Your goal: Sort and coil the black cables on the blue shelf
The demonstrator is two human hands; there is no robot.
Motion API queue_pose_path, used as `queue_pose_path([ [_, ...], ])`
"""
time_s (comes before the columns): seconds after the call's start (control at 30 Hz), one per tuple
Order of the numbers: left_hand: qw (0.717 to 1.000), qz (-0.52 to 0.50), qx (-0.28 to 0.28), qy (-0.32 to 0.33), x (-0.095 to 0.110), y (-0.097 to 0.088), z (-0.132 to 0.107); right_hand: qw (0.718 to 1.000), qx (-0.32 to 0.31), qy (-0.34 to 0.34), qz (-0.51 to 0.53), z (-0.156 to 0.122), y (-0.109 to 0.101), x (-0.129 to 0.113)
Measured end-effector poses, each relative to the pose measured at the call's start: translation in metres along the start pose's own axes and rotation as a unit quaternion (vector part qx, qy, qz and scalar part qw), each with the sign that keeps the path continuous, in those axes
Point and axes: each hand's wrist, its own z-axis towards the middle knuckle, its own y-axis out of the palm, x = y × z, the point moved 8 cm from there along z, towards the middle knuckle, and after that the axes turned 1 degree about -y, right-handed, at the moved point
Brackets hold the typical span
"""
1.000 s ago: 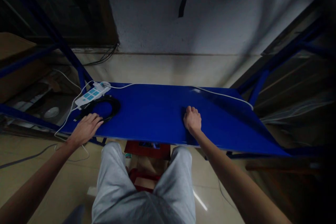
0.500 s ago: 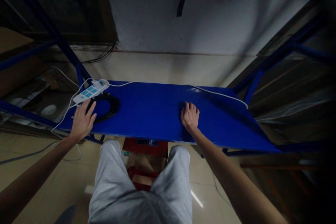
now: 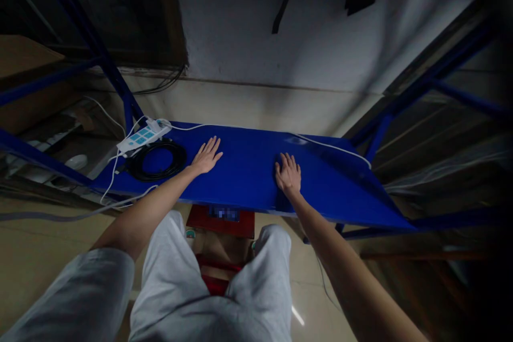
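On the blue tabletop lies a coiled black cable, toward the left end. Just right of the coil, my left hand is held palm down with its fingers spread and nothing in it. Farther right, my right hand rests over the tabletop, fingers stretched out and also without anything in them. Behind the coil sits a white power strip with light blue sockets and a plug at its far end. A white cord runs along the table's back edge.
Blue metal frame posts rise at the left, and others at the right. A pale wall stands behind the table. Below the front edge is a dark red stool with a dark, blurred-out item on it. Cardboard is at far left.
My left hand has moved right, from beside the cable coil and power strip to the bare tabletop. My right hand has stayed near its place, its fingers now more stretched out.
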Motion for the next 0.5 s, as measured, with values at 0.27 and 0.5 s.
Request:
queue_pose_path([
  [0.27,1.0,0.008,-0.001,-0.018,-0.023,0.017,0.0,0.995,0.038,-0.072,0.05,-0.015,-0.037,-0.025],
  [0.5,1.0,-0.009,0.019,-0.017,-0.021,0.012,-0.002,0.772,-0.035,-0.572,0.274,-0.232,-0.148,-0.223],
])
